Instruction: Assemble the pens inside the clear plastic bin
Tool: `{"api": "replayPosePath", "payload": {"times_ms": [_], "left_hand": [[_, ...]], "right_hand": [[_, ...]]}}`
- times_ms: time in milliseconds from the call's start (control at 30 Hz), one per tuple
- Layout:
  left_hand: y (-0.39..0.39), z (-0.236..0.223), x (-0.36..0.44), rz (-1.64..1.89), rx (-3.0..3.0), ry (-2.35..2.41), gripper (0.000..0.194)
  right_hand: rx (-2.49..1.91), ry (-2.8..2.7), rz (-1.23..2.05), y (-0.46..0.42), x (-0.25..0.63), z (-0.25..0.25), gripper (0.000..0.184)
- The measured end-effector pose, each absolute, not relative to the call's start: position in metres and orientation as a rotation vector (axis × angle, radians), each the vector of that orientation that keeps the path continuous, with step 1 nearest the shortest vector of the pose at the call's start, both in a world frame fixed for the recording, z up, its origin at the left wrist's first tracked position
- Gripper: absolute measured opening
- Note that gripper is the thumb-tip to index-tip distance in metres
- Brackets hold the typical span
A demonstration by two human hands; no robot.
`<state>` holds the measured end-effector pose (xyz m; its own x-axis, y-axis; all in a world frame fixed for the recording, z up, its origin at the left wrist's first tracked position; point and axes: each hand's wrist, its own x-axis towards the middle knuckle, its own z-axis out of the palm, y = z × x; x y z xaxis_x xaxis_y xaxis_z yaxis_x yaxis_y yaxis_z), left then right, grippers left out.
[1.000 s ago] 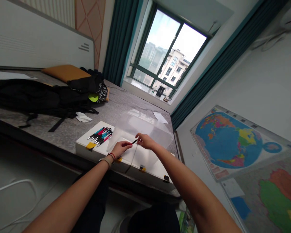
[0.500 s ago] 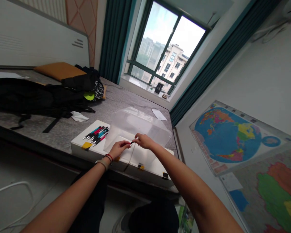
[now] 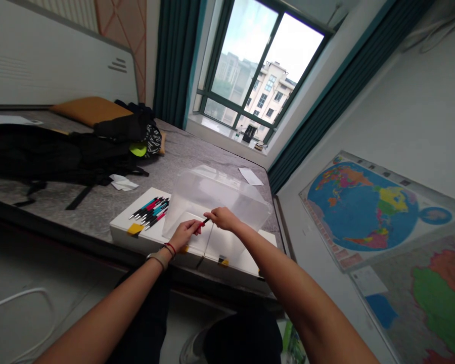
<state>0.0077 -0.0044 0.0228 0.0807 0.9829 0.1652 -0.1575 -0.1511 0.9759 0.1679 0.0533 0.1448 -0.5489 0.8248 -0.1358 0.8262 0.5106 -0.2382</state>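
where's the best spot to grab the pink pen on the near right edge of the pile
Probably mid-barrel, pinched across its width from above and the near right. The pink pen is slim and lies slanting on the white box, with other pens crowding its far left side.

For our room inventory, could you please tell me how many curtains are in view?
2: left teal curtain, beside the window; right teal curtain, on its other side. Both run past the picture's top edge.
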Motion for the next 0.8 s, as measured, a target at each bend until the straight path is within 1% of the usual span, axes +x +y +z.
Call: {"api": "replayPosePath", "payload": {"times_ms": [100, 200, 300, 400, 467, 533, 567, 667, 800], "left_hand": [[-0.005, 0.028, 0.008, 1.292, 1.288, 0.900, 0.042], [-0.004, 0.030, 0.007, 1.255, 1.257, 0.868, 0.040], [-0.004, 0.031, 0.008, 1.323, 1.073, 0.884, 0.044], [-0.004, 0.030, 0.012, 1.479, 0.905, 0.984, 0.047], [-0.005, 0.027, 0.017, 1.520, 0.873, 1.038, 0.048], [-0.006, 0.022, 0.021, 1.507, 0.897, 1.042, 0.049], [-0.006, 0.019, 0.023, 1.499, 0.918, 1.034, 0.049], [-0.006, 0.011, 0.023, 1.501, 0.972, 1.010, 0.047], [-0.003, 0.006, 0.020, 1.503, 0.971, 1.021, 0.047]], "right_hand": [[1.522, 2.751, -0.616, 0.058, 0.166, 0.145, 0.057], [1.615, 2.776, -0.917, 0.064, 0.165, 0.144, 0.056], [1.926, 2.725, -1.266, 0.069, 0.167, 0.135, 0.057], [2.225, 2.568, -1.412, 0.070, 0.171, 0.110, 0.051], [2.349, 2.497, -1.333, 0.067, 0.174, 0.086, 0.036], [2.346, 2.570, -1.076, 0.062, 0.176, 0.062, 0.018], [2.280, 2.666, -0.934, 0.060, 0.178, 0.052, 0.015], [2.173, 2.812, -0.710, 0.053, 0.181, 0.031, 0.013], [2.186, 2.832, -0.636, 0.047, 0.185, 0.025, 0.009]]}}
